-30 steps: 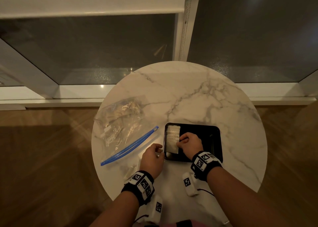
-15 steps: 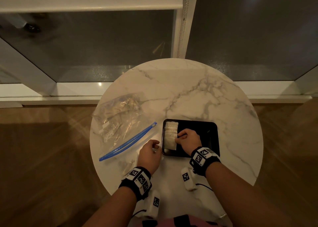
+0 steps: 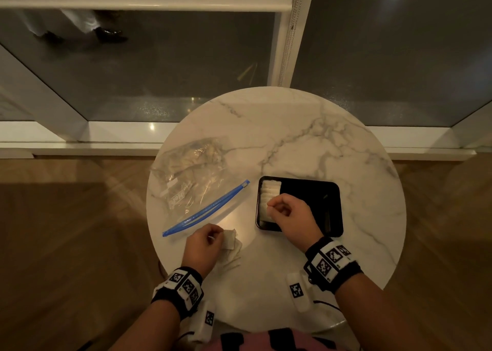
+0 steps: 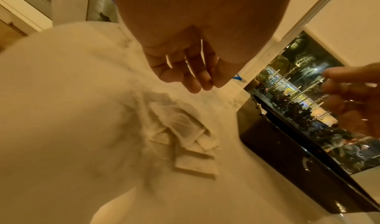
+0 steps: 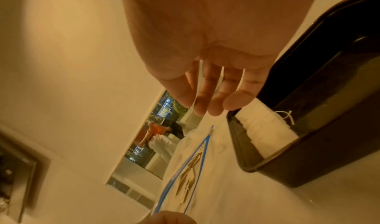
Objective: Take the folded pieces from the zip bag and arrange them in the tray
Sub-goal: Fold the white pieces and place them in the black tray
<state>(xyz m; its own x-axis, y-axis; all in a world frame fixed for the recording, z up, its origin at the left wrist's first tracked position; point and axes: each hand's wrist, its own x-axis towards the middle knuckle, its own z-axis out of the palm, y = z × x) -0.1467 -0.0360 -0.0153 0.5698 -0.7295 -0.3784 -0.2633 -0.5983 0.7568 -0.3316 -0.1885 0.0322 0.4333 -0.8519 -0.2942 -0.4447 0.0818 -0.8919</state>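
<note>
Glossy black tray (image 3: pixel 332 191) holds soft white folded pieces (image 3: pixel 269 193), perhaps tissue.

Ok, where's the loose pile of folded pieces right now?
In the head view the loose pile of folded pieces lies on the table by the left hand, between the zip bag and the tray.
</note>
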